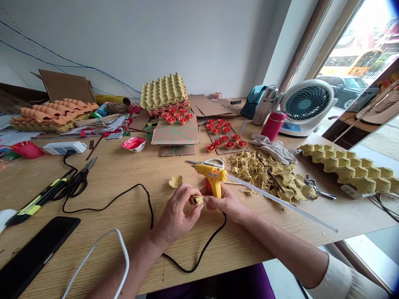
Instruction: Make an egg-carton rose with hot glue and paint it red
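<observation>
Between the fingertips of my left hand (179,211) is a small rolled flower (197,200) of yellow egg-carton pulp. My right hand (226,203) is closed around the handle of a yellow hot glue gun (212,174), its nozzle pointing left, and its thumb and fingertip also touch the flower's right side. A long clear glue stick (280,201) sticks out from the gun's back toward the lower right. Just beyond my left hand lies an open yellow petal cup (176,181). White-handled scissors (214,162) rest behind the gun.
Torn yellow carton scraps (264,170) heap up at the right, before a yellow egg tray (349,168) and a fan (307,108). Red paper flowers (229,144) stand on cardboard behind. On the left are black scissors (75,182), a phone (37,253) and the gun's black cord (149,207).
</observation>
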`<state>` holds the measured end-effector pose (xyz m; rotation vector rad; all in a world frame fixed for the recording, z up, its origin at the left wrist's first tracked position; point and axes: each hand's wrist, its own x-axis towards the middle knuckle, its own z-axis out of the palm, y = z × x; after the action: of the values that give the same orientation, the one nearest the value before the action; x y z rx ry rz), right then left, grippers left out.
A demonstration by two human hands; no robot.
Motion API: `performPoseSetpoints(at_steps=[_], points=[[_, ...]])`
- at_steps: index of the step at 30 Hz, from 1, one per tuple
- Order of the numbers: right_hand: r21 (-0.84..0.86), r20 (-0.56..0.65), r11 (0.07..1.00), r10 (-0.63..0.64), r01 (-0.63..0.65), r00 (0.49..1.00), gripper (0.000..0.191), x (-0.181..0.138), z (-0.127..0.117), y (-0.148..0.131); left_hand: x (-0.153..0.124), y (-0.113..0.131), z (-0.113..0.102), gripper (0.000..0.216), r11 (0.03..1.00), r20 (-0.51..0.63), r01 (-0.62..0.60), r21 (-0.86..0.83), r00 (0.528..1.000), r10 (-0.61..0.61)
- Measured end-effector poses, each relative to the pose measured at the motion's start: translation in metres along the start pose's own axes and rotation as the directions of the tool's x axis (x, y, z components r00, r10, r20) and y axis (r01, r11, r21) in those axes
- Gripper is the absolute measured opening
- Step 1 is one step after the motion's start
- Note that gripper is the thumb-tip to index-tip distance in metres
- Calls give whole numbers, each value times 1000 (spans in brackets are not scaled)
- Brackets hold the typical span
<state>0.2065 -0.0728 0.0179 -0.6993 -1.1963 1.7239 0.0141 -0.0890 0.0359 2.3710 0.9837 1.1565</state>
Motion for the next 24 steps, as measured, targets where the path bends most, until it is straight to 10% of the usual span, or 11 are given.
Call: performPoseSetpoints(at_steps=[24], points=[[-2, -67, 999, -49, 49, 997, 56, -1, 3, -6, 0, 0, 0, 37, 988, -93, -125, 89, 987, 133]])
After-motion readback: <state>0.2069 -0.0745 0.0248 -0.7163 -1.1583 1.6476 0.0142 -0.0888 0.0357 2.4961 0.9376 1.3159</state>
